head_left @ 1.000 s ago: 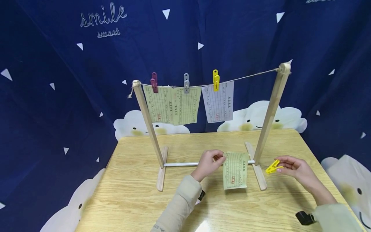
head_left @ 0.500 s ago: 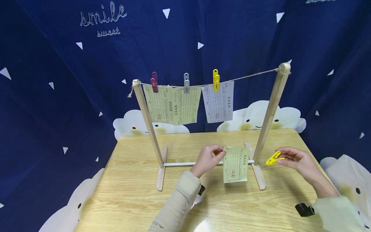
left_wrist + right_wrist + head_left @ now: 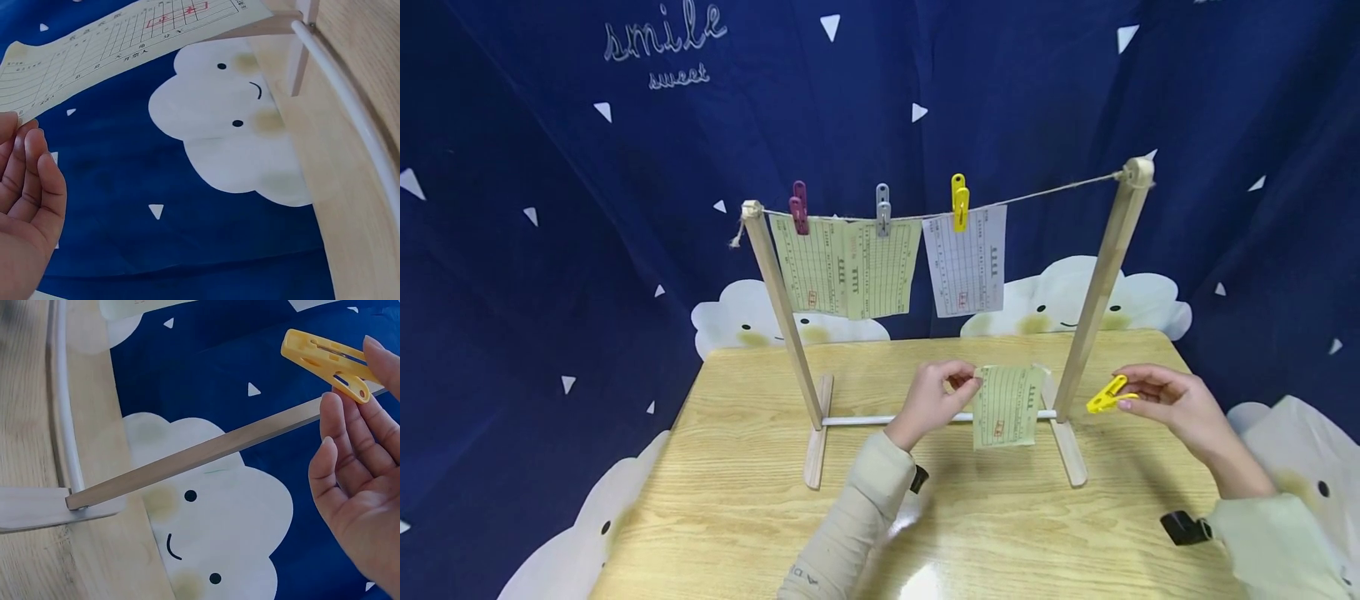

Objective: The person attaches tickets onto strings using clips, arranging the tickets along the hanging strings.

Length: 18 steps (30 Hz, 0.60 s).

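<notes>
My left hand (image 3: 934, 398) pinches a pale green printed slip (image 3: 1004, 408) by its upper left corner, and the slip hangs in front of the rack's white rod (image 3: 857, 420). The left wrist view has the same slip (image 3: 125, 50), lined and with a red stamp, at the fingertips. Off to the right, my right hand (image 3: 1176, 408) holds a yellow clothespin (image 3: 1107, 395) between thumb and fingers. In the right wrist view that clothespin (image 3: 325, 359) points away from the palm. A twine line (image 3: 1060, 190) runs above both hands.
Two green slips (image 3: 808, 267) and a white slip (image 3: 967, 267) hang from the line under a maroon clothespin (image 3: 799, 208), a grey clothespin (image 3: 883, 210) and a yellow one. Wooden posts (image 3: 1101, 287) stand at both ends on the table (image 3: 737, 500). A blue curtain hangs behind.
Both hands have risen a little, the left carrying the green slip and the right the yellow clothespin. The clothespin has tilted slightly. The slips on the line stay as they were.
</notes>
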{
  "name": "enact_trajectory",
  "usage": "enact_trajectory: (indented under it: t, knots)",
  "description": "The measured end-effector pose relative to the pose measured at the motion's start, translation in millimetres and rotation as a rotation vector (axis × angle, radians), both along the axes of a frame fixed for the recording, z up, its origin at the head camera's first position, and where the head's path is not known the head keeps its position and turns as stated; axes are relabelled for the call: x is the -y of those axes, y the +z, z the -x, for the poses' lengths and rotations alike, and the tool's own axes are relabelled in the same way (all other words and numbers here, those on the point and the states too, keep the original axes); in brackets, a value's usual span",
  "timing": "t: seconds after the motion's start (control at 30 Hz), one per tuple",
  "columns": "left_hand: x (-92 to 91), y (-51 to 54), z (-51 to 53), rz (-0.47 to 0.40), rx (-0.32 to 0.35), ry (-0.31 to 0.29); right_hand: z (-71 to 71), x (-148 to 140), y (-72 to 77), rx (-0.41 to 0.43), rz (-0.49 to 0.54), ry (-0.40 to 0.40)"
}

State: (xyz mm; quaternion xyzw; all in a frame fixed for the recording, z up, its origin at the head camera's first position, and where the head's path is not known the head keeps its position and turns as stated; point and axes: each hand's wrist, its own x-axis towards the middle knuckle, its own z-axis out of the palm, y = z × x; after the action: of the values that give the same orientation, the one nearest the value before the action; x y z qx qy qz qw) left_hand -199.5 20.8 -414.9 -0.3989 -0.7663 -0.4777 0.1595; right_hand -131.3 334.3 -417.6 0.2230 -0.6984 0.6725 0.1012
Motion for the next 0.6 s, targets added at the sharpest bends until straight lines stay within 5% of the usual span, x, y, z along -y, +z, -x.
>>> enact_trajectory:
  t: [0.6]
  knots:
    - [-3.3, 35.2, 5.2, -0.076, -0.126, -0.040, 0.8, 4.0, 30.5, -0.050, 0.058, -0.068]
